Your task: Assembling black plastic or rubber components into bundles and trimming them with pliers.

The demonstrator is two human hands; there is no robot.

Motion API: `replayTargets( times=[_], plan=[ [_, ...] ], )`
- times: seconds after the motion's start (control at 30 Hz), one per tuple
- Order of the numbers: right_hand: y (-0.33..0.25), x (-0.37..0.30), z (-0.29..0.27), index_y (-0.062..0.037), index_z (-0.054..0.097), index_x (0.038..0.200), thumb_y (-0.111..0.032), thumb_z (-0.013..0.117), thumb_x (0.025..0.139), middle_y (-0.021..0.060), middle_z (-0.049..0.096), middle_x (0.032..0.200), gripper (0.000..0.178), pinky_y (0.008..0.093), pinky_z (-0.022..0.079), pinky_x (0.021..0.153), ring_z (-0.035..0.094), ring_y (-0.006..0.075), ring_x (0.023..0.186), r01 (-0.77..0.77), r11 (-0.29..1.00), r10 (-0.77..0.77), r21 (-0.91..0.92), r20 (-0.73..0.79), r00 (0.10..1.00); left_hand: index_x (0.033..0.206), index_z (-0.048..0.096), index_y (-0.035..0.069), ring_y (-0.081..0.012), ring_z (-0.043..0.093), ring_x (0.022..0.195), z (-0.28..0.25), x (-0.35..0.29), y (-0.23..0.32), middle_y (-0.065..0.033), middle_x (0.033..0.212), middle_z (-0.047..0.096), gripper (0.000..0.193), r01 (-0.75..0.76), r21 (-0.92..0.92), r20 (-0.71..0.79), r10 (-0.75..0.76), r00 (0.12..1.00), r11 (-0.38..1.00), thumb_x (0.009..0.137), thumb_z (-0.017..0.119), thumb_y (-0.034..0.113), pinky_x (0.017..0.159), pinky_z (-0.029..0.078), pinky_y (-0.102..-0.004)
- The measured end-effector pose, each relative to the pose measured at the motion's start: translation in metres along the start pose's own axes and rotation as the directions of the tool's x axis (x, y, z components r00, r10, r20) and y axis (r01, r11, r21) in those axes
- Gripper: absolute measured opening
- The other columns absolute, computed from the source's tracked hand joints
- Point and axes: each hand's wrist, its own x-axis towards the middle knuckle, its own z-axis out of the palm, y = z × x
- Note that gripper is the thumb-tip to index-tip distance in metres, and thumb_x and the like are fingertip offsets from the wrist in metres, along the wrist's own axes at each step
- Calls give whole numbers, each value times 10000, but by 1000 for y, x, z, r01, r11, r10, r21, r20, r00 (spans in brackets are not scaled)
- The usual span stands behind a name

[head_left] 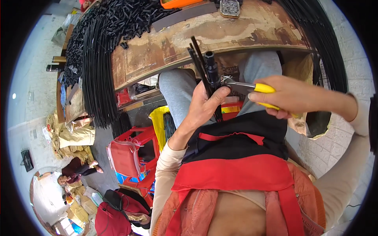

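My left hand [200,107] is closed round a bundle of thin black rods [196,59] and a black stepped tube [211,67], which stands upright with its hollow end up. Its thumb lies across the front of the bundle. In my right hand [290,94] are pliers with yellow handles [265,88]. Their metal jaws point left and meet the side of the tube, near some thin, light-coloured wire [225,78]. Whether the jaws grip the wire is too small to tell. Both hands are above my lap, in front of the bench edge.
A worn wooden bench [157,59] spans the front, with a heap of short black tubes [126,17]. Long black rods [98,78] hang over its edge at left, more rods [327,43] at right. A tin [230,8] sits at the back. Red stools [126,157] stand left.
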Motion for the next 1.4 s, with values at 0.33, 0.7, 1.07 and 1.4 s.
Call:
replayTargets(
  times=[0.33, 0.7, 1.07, 1.4],
  plan=[
    [26, 32, 5, -43, 498, 1321, -288, 531, 955, 178, 588, 778, 442, 386, 471, 677, 595, 244, 692, 348, 905, -370, -244, -51, 928, 1145, 500, 16, -48, 428, 655, -11, 0, -4, 19, 828, 497, 251, -12, 222, -130, 42, 991, 975, 955, 598, 148, 539, 346, -209],
    [57, 42, 9, -194, 487, 1394, 62, 619, 751, 133, 526, 1074, 705, 402, 427, 877, 529, 323, 971, 186, 405, -846, -895, -290, 447, 930, 494, 42, -47, 389, 576, -10, 7, -11, 42, 685, 441, 182, -15, 110, -74, 24, 997, 994, 948, 618, 175, 513, 328, -208],
    [65, 38, 5, -170, 519, 1368, -39, 652, 778, 101, 509, 939, 618, 363, 423, 766, 510, 265, 860, 73, 346, -880, -935, -296, 371, 941, 508, 34, -45, 382, 578, -1, 8, -11, 43, 697, 447, 163, -18, 86, -72, 24, 997, 996, 953, 607, 163, 510, 313, -207],
    [65, 39, 10, -155, 505, 1378, -66, 671, 777, 87, 507, 885, 630, 359, 417, 719, 512, 246, 811, 41, 370, -863, -928, -327, 385, 936, 515, 39, -38, 387, 598, -7, 8, -10, 48, 701, 447, 140, 4, 109, -65, 3, 998, 994, 949, 611, 139, 514, 313, -208]
  ],
)
